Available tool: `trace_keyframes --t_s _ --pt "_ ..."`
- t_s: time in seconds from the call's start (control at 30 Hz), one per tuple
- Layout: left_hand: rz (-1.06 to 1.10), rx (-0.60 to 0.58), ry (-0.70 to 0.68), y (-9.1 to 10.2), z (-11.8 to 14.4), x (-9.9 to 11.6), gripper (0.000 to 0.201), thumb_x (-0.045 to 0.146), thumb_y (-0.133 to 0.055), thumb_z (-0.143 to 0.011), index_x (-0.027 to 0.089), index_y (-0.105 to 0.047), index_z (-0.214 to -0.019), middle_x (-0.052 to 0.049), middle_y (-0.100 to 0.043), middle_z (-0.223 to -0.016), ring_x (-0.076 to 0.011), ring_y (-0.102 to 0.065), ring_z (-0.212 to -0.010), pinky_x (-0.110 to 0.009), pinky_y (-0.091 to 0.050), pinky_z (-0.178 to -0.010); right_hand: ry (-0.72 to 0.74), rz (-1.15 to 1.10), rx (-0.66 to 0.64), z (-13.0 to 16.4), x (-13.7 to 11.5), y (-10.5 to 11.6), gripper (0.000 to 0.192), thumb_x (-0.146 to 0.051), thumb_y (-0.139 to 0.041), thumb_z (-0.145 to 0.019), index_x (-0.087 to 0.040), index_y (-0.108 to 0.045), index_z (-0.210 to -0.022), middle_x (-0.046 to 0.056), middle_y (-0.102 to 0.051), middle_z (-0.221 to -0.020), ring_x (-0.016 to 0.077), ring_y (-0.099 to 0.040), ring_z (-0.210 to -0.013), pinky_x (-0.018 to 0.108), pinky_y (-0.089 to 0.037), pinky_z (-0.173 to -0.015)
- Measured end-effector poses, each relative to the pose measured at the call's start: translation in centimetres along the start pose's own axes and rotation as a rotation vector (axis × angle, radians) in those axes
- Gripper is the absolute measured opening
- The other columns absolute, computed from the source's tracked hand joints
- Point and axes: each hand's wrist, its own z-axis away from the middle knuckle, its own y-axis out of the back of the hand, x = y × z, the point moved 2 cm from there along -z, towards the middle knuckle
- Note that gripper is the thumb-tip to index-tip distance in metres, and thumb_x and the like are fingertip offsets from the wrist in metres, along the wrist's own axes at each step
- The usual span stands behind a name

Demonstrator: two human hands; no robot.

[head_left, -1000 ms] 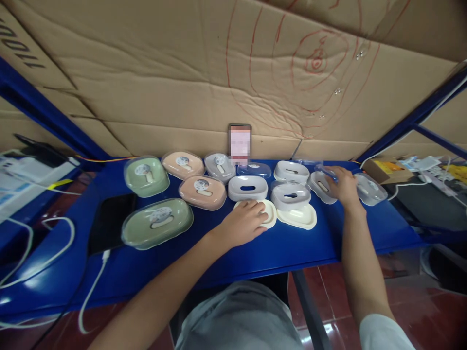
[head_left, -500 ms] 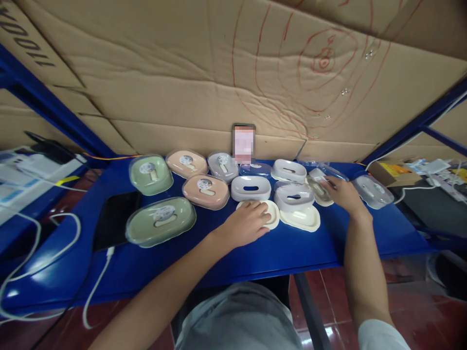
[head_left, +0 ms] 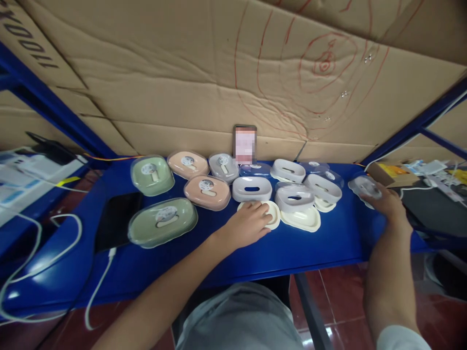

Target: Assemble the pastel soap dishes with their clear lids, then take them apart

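My left hand rests on a cream oval tray at the near middle of the table, its fingers spread over the tray and touching it. At the table's right end, my right hand has its fingers on a grey oval soap dish under a clear lid; the thumb is partly hidden. Between the hands sit pale oval soap dishes with a central slot, among them a front one and a right one. Another cream tray lies in front of them.
Several lidded dishes stand on the left, such as a green one and a peach one. A black phone-like slab lies by a white cable. A small screen leans on the cardboard wall. Clear lids lie behind.
My right hand has moved right, from the pale dish and clear cover to the lidded grey dish. That pale dish now stands uncovered on its tray. My left hand has stayed put.
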Motion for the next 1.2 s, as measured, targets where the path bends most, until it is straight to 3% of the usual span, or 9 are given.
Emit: trace_keyframes --t_s 0.1,0.2,0.4,0.5,0.57,0.73,0.87,1.07,1.2 --pt "0.006 0.004 -0.002 0.1 0.0 0.0 0.019 0.035 -0.072 -0.101 0.020 -0.071 -0.112 -0.009 -0.067 -0.123 -0.0286 -0.061 -0.118 -0.041 -0.046 -0.095 -0.029 -0.145 -0.091 1.1 -0.6 0.3 0.060 -0.052 -0.082 -0.082 -0.021 -0.074 -0.132 0.028 -0.075 -0.119 0.0424 -0.074 -0.111 0.050 -0.058 -0.089" --pt "0.009 0.006 -0.003 0.1 0.0 0.0 0.020 0.036 -0.072 -0.101 0.020 -0.072 -0.113 -0.009 -0.067 -0.123 -0.0282 -0.062 -0.118 -0.041 -0.046 -0.095 0.006 -0.296 -0.095 2.2 -3.4 1.6 0.058 -0.056 -0.065 -0.096 -0.021 -0.066 -0.143 0.022 -0.075 -0.127 0.0363 -0.074 -0.115 0.047 -0.058 -0.097" --pt "0.007 0.009 -0.001 0.0 -0.1 -0.2 0.020 0.036 -0.072 -0.101 0.020 -0.071 -0.114 -0.009 -0.068 -0.123 -0.0276 -0.062 -0.119 -0.040 -0.047 -0.096 0.395 -0.519 -0.175 2.6 -13.9 2.2 0.065 -0.053 -0.072 -0.094 -0.029 -0.060 -0.152 0.009 -0.061 -0.157 0.0287 -0.059 -0.142 0.039 -0.047 -0.119" --pt "0.004 0.003 -0.001 -0.1 0.0 -0.2 0.022 0.037 -0.073 -0.100 0.021 -0.071 -0.115 -0.008 -0.067 -0.124 -0.0267 -0.062 -0.119 -0.040 -0.047 -0.097 0.546 -0.494 -0.213 2.3 -19.1 1.3 0.067 -0.054 -0.075 -0.092 -0.030 -0.060 -0.152 0.010 -0.055 -0.162 0.0348 -0.048 -0.152 0.053 -0.039 -0.124" --pt "-0.003 -0.003 0.002 -0.1 0.0 -0.2 0.022 0.039 -0.072 -0.101 0.021 -0.071 -0.114 -0.008 -0.067 -0.125 -0.0270 -0.061 -0.118 -0.041 -0.047 -0.097 0.543 -0.416 -0.159 2.1 -20.4 1.0 0.067 -0.054 -0.073 -0.093 -0.027 -0.059 -0.153 0.015 -0.048 -0.167 0.0398 -0.043 -0.155 0.062 -0.032 -0.125" --pt "-0.017 -0.012 0.008 0.0 -0.2 0.3 0.020 0.035 -0.069 -0.102 0.019 -0.071 -0.114 -0.010 -0.067 -0.123 -0.0301 -0.060 -0.118 -0.043 -0.046 -0.096 0.146 -0.234 -0.124 1.5 -16.0 0.8 0.045 -0.049 -0.052 -0.106 -0.028 -0.065 -0.143 0.013 -0.067 -0.146 0.0318 -0.057 -0.140 0.053 -0.039 -0.118" --pt "-0.007 -0.012 0.007 -0.1 -0.3 0.4 0.020 0.035 -0.069 -0.102 0.019 -0.070 -0.115 -0.010 -0.067 -0.124 -0.0302 -0.060 -0.119 -0.043 -0.046 -0.095 -0.081 -0.115 -0.259 1.3 -12.0 -0.4 0.048 -0.056 -0.062 -0.097 -0.018 -0.078 -0.120 0.021 -0.076 -0.119 0.0395 -0.070 -0.116 0.058 -0.051 -0.102" --pt "-0.001 -0.014 0.009 -0.1 -0.2 0.1 0.021 0.038 -0.069 -0.102 0.021 -0.070 -0.115 -0.008 -0.067 -0.126 -0.0275 -0.060 -0.120 -0.041 -0.046 -0.098 -0.200 -0.087 -0.324 0.5 -10.7 -1.9 0.047 -0.056 -0.061 -0.097 -0.018 -0.082 -0.117 0.022 -0.077 -0.118 0.0386 -0.073 -0.114 0.048 -0.055 -0.097" --pt "-0.005 -0.023 0.007 -0.1 -0.2 0.2 0.023 0.038 -0.068 -0.103 0.021 -0.070 -0.118 -0.008 -0.066 -0.128 -0.0284 -0.060 -0.122 -0.042 -0.046 -0.098 -0.275 -0.081 -0.290 0.4 -9.9 -2.0 0.057 -0.061 -0.070 -0.090 -0.016 -0.079 -0.122 0.026 -0.074 -0.124 0.0435 -0.071 -0.119 0.053 -0.055 -0.097"
